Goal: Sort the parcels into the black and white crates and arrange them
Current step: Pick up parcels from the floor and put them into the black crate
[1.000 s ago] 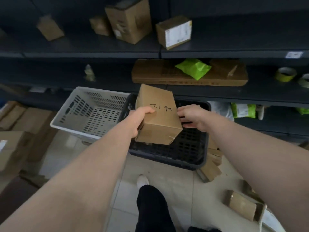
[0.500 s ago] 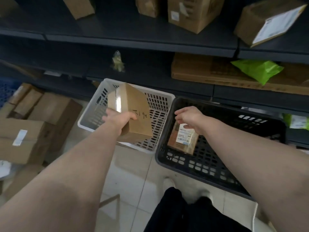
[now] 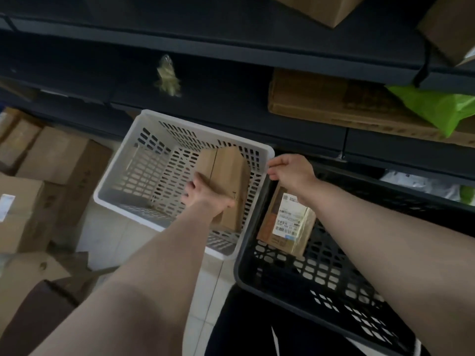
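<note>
My left hand point(image 3: 204, 192) grips a plain brown cardboard box point(image 3: 226, 176) and holds it low inside the white perforated crate point(image 3: 123, 155), near its right wall. To the right stands the black crate point(image 3: 321, 291); a flat brown parcel with a white shipping label point(image 3: 286, 222) lies against its left wall. My right hand point(image 3: 290, 169) hovers over the gap between the two crates with loosely curled fingers and holds nothing.
Dark metal shelves point(image 3: 231, 42) run behind the crates, carrying a long flat carton point(image 3: 334, 101), a green mailer bag point(image 3: 434, 109) and boxes above. Stacked cardboard boxes point(image 3: 46, 176) crowd the floor at left. My dark trouser leg point(image 3: 257, 330) shows below.
My left hand carried the brown box from over the black crate leftwards and down into the white crate. My right hand let go of the box and now hangs free.
</note>
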{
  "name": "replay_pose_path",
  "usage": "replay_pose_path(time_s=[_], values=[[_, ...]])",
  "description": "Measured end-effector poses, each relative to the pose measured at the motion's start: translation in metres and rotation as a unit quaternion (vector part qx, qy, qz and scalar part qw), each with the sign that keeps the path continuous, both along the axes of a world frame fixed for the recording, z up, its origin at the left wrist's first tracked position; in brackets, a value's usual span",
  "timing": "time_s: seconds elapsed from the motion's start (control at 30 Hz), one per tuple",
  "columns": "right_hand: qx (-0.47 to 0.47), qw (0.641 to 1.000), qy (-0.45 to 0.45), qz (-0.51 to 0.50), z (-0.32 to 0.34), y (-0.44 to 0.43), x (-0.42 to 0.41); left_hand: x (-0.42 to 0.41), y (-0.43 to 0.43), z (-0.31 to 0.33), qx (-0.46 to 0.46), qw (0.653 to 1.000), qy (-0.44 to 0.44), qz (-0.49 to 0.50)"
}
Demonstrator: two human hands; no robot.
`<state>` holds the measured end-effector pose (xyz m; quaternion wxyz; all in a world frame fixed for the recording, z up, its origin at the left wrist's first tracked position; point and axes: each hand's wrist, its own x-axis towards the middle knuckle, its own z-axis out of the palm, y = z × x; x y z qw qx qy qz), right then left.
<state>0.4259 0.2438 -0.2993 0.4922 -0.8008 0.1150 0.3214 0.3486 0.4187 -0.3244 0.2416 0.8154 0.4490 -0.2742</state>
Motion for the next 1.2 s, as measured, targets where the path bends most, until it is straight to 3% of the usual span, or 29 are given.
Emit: replay_pose_path(time_s=[0.37,0.57,0.93,1.07,1.2], values=[[-0.045,0.999,0.018,-0.011,-0.078,-0.018,0.006,0.034,-0.01,-0.117,0.005,0.998,0.017,-0.065],[-0.073,0.996,0.028,-0.031,-0.091,-0.022,-0.002,0.045,-0.008,-0.169,-0.147,0.986,0.052,-0.053],[-0.082,0.992,0.034,-0.091,-0.027,-0.015,-0.034,0.052,0.009,-0.046,-0.218,0.973,-0.042,-0.063],[-0.092,0.987,0.039,-0.129,0.011,-0.031,-0.051,0.061,-0.019,0.008,-0.259,0.958,-0.097,-0.07],[-0.1,0.981,0.026,-0.164,0.039,-0.064,-0.08,0.059,-0.069,0.046,-0.291,0.943,-0.089,-0.135]])
